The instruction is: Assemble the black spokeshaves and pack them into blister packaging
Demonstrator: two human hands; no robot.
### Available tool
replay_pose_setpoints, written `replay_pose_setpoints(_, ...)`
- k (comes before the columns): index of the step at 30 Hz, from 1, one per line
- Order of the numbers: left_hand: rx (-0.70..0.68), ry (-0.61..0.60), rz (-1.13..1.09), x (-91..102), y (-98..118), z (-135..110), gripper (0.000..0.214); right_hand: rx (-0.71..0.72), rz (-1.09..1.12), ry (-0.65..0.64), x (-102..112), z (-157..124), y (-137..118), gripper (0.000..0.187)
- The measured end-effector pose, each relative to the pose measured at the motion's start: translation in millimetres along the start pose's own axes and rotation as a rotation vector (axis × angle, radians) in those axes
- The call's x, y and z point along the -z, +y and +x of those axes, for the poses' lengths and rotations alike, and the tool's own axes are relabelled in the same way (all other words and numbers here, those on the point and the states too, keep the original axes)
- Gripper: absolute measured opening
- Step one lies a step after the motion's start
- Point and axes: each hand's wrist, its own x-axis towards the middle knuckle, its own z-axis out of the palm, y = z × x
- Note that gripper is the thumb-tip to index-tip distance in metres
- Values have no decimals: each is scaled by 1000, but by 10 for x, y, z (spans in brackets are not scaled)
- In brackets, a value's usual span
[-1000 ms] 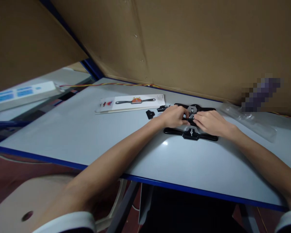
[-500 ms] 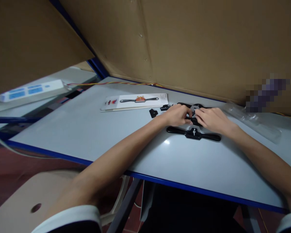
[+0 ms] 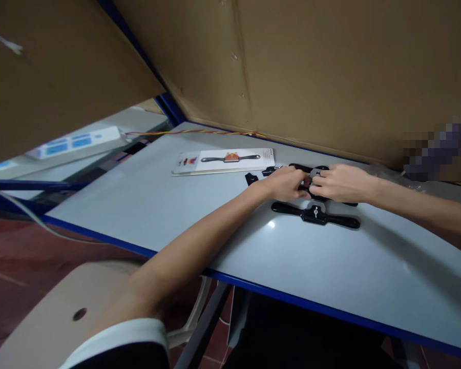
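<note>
Both hands are together over a black spokeshave (image 3: pixel 352 204), whose middle they mostly cover. My left hand (image 3: pixel 291 183) has its fingers curled round the left part of its body. My right hand (image 3: pixel 340 183) is closed, fingertips pressed at the middle near a grey metal blade (image 3: pixel 315 174). Whether a small screw sits under those fingertips is hidden. Nearer me lies another spokeshave (image 3: pixel 315 213), flat on the table with a silvery screw at its centre. Behind the hands, part of a further black spokeshave (image 3: pixel 300 167) shows. Two small black caps (image 3: pixel 251 178) lie left of my left hand.
A flat package with a spokeshave picture (image 3: pixel 230 159) lies at the back left of the white table (image 3: pixel 200 215). Clear plastic packaging (image 3: pixel 392 174) is behind my right wrist. Cardboard walls (image 3: pixel 311 77) stand behind; a power strip (image 3: pixel 77 143) lies to the left.
My right forearm has swung upward and outward, and the right hand has turned flatter over the spokeshave. My left hand keeps its place on the tool. The view has shifted slightly left.
</note>
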Motion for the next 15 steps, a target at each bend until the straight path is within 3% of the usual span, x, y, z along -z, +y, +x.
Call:
replay_pose_setpoints(4,23,-3,26,-21,51,-18,35,-147,127,9,-64,-25,-17,22)
replay_pose_setpoints(9,-33,41,-157,199,-71,-128,42,-366,646,167,53,-147,171,37)
replay_pose_setpoints(11,59,186,-84,367,-244,-227,41,-482,739,226,115,-181,278,37)
replay_pose_setpoints(13,237,310,105,522,-460,-355,35,-578,719,203,125,-195,363,30)
replay_pose_setpoints(15,367,273,180,622,-662,-488,33,-601,676,121,77,-188,413,26)
